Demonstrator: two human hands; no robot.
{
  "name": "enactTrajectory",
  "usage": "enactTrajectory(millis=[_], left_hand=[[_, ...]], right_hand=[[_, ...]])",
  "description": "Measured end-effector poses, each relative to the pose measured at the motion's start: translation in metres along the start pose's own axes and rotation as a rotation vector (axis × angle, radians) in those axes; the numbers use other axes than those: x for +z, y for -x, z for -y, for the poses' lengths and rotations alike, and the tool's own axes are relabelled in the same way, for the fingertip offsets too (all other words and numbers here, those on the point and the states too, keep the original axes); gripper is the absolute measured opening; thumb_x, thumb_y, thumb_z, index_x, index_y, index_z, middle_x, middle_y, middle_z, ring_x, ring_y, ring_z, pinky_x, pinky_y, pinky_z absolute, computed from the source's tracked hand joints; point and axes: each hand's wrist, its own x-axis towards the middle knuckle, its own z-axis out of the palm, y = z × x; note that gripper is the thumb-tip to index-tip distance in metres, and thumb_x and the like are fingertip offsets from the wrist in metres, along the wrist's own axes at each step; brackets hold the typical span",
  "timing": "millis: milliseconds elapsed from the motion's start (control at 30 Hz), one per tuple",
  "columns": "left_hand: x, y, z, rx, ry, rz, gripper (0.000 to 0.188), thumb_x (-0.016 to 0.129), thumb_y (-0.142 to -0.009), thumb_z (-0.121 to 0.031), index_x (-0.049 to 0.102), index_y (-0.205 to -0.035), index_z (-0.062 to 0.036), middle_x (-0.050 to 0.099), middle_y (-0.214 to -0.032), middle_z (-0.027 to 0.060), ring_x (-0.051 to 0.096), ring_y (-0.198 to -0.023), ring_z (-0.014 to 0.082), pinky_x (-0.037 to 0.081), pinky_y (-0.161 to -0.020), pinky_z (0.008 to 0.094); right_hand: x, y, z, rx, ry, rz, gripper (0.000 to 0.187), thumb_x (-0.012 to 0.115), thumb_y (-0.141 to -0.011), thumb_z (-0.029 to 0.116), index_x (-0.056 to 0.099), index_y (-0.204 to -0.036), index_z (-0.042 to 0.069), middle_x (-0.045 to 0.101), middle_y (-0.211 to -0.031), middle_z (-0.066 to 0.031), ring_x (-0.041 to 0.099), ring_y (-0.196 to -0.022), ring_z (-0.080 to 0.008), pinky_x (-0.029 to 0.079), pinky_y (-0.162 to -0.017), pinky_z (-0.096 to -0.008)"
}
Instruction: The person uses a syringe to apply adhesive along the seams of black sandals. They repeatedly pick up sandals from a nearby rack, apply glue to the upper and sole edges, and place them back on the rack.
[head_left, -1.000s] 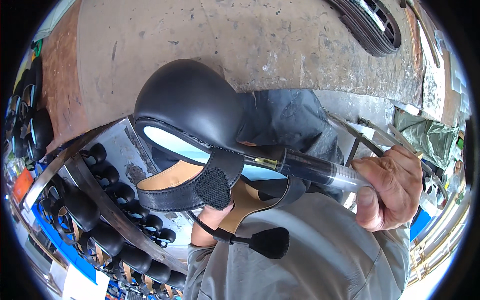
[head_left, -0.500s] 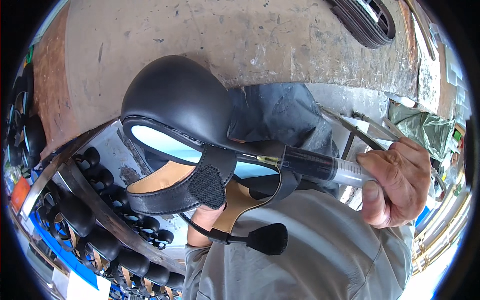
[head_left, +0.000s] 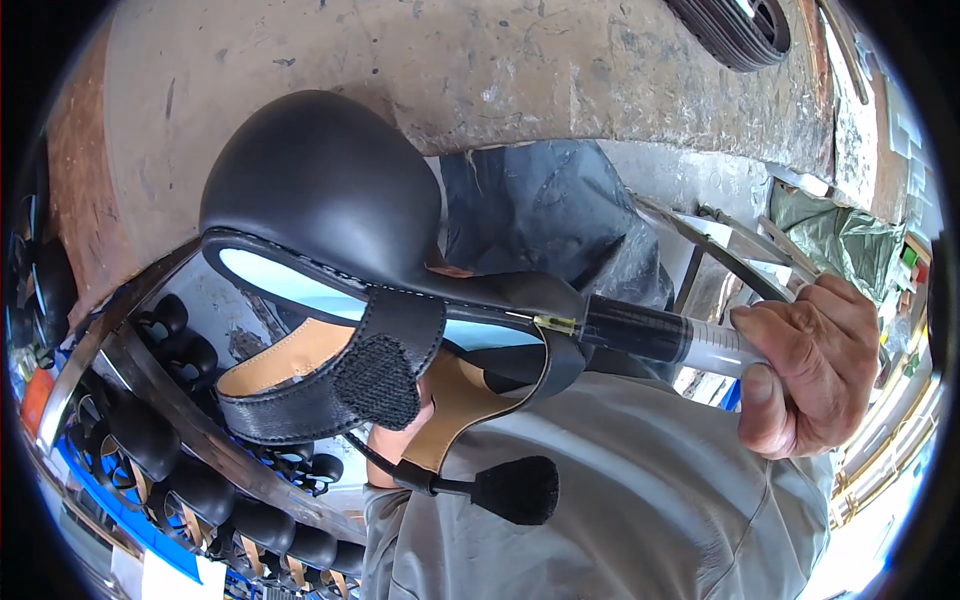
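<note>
My left hand (head_left: 390,448) grips a black shoe (head_left: 320,180) with a rounded toe from behind; most of its fingers are hidden. A strap with a fuzzy fastener patch hangs open below, showing tan lining, and pale blue shows along the inside. Between thumb and fingers my right hand (head_left: 815,370) holds a syringe (head_left: 640,332) of dark liquid, pointing left. Its thin needle lies along the shoe's edge, right of the strap; I cannot tell if it touches. A black brush (head_left: 515,490) sticks out below the shoe, by my left hand, its grip partly hidden.
A stained worktop (head_left: 480,80) spans the far side, with a dark ridged sole (head_left: 735,35) at its right. Several black shoes (head_left: 205,490) sit on racks at lower left. Dark sheeting (head_left: 545,205) hangs below the worktop's edge, and a metal frame (head_left: 720,245) stands right of it.
The shoe has shifted left and slightly up, while my right hand and the syringe have moved a little right. The needle is now farther from the strap along the shoe's edge.
</note>
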Motion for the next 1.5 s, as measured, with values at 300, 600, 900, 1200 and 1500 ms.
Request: enactTrajectory(millis=[300,600,900,1200,1500], left_hand=[[0.01,-0.007,0.002,0.061,0.023,-0.032,0.033,0.049,-0.096,-0.026,0.054,-0.115,0.0015,0.062,-0.103,0.0111,0.06,-0.093,0.0195,0.046,-0.084,0.0337],[0.026,-0.021,0.012,0.168,0.084,-0.105,0.035,0.048,-0.096,-0.027,0.053,-0.116,0.0021,0.062,-0.104,0.012,0.06,-0.094,0.0205,0.046,-0.086,0.0348],[0.038,-0.037,0.016,0.253,0.106,-0.137,0.037,0.047,-0.097,-0.028,0.053,-0.118,0.0026,0.062,-0.106,0.0129,0.06,-0.096,0.0215,0.046,-0.088,0.0359],[0.062,-0.037,0.007,0.222,0.115,-0.145,0.042,0.032,-0.103,-0.032,0.049,-0.12,0.0021,0.059,-0.108,0.0145,0.057,-0.101,0.021,0.042,-0.094,0.0376],[0.065,-0.044,0.018,0.306,0.04,-0.189,0.05,0.028,-0.102,-0.038,0.044,-0.127,0.0022,0.059,-0.111,0.0201,0.06,-0.1,0.0282,0.045,-0.094,0.041]], right_hand=[[-0.007,0.01,-0.004,0.004,-0.052,0.054,0.021,0.06,-0.073,0.018,0.063,-0.076,-0.003,0.059,-0.055,-0.0079,0.036,-0.037,-0.0124,0.026,-0.041,-0.0287],[-0.008,0.016,0.009,0.032,0.064,0.056,0.022,0.059,-0.074,0.018,0.064,-0.079,-0.003,0.059,-0.057,-0.008,0.039,-0.041,-0.0139,0.029,-0.044,-0.0291],[-0.008,0.031,0.008,0.132,-0.02,-0.032,0.022,0.061,-0.071,0.019,0.066,-0.077,-0.002,0.06,-0.056,-0.0077,0.037,-0.041,-0.0141,0.032,-0.048,-0.0297],[-0.013,0.05,0.005,0.154,-0.061,-0.072,0.023,0.061,-0.069,0.02,0.065,-0.075,-0.002,0.06,-0.056,-0.0073,0.038,-0.038,-0.015,0.032,-0.046,-0.0289],[-0.016,0.073,0.008,0.214,-0.074,-0.088,0.023,0.06,-0.071,0.019,0.065,-0.076,-0.002,0.06,-0.056,-0.0067,0.038,-0.036,-0.0143,0.03,-0.043,-0.0281]])
